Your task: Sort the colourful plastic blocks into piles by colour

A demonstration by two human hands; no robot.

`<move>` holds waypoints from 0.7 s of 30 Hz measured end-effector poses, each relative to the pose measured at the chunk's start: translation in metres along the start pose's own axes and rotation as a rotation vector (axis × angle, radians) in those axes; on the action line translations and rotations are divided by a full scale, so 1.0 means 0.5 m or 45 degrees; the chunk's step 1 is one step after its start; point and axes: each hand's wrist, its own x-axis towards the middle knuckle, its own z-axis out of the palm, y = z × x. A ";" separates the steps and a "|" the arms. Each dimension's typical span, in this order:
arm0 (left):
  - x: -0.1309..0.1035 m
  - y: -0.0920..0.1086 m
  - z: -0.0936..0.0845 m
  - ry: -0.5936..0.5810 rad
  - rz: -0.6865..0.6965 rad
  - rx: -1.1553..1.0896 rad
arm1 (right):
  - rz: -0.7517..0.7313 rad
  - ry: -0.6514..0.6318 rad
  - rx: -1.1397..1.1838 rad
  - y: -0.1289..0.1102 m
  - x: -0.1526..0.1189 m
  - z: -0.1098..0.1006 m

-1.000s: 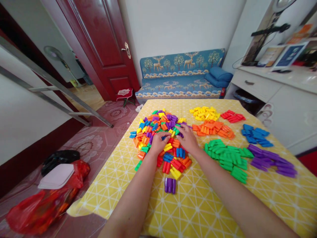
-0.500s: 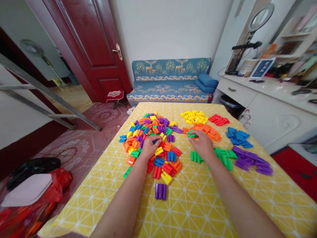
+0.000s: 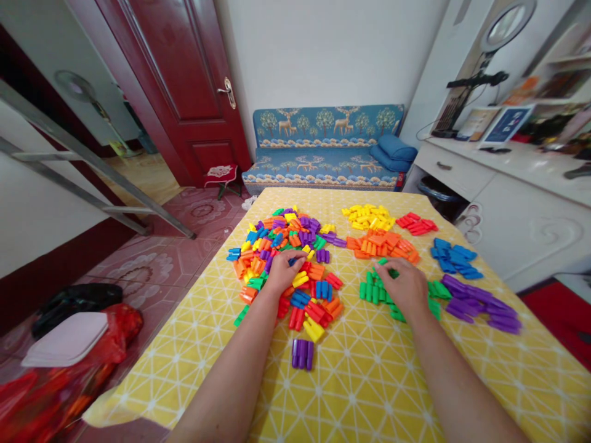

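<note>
My left hand (image 3: 282, 272) is over the mixed pile of coloured plastic building blocks (image 3: 299, 239), its thumb and fingers closed around a blue block (image 3: 292, 261) that is partly hidden. At the heap of green blocks (image 3: 373, 290), my right hand (image 3: 410, 284) pinches a green block (image 3: 381, 263) at its fingertips, low over the heap. The palm covers part of that heap. Nearest to me on the table, a purple block piece (image 3: 302, 354) lies apart from the mixed pile.
Sorted heaps of yellow (image 3: 368, 217), orange (image 3: 385, 245), red (image 3: 416, 224), blue (image 3: 455, 257) and purple blocks (image 3: 482, 304) lie on the right of the patterned yellow tablecloth (image 3: 351, 387). Beyond the table stands a blue sofa (image 3: 318, 166); a white dresser (image 3: 521, 203) is at right.
My right hand has moved from beside the orange heap back toward me and right, to the green heap, with the green block. The left hand stays over the mixed pile. The view has shifted slightly.
</note>
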 end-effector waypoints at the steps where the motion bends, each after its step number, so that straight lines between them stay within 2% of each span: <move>1: 0.000 0.001 0.000 0.004 -0.001 -0.003 | -0.013 0.017 -0.005 0.001 -0.001 -0.001; 5: 0.000 0.001 0.000 0.011 -0.008 -0.009 | -0.054 0.065 -0.058 -0.001 0.000 -0.006; 9: 0.001 0.001 -0.001 -0.003 -0.018 -0.010 | -0.093 0.072 0.142 -0.049 0.000 0.007; 11: 0.001 0.002 -0.001 -0.007 -0.019 -0.011 | -0.146 -0.053 0.352 -0.093 -0.007 0.026; 13: 0.001 0.005 -0.001 -0.001 -0.014 -0.012 | -0.206 -0.249 0.542 -0.139 -0.016 0.049; 16: 0.001 0.008 -0.001 0.002 0.000 -0.015 | -0.247 -0.478 0.651 -0.193 -0.024 0.082; 18: 0.001 0.008 -0.002 -0.001 0.000 -0.021 | -0.247 -0.543 0.616 -0.211 -0.023 0.099; 21: 0.000 0.007 -0.002 -0.003 -0.003 -0.034 | -0.241 -0.553 0.518 -0.222 -0.017 0.117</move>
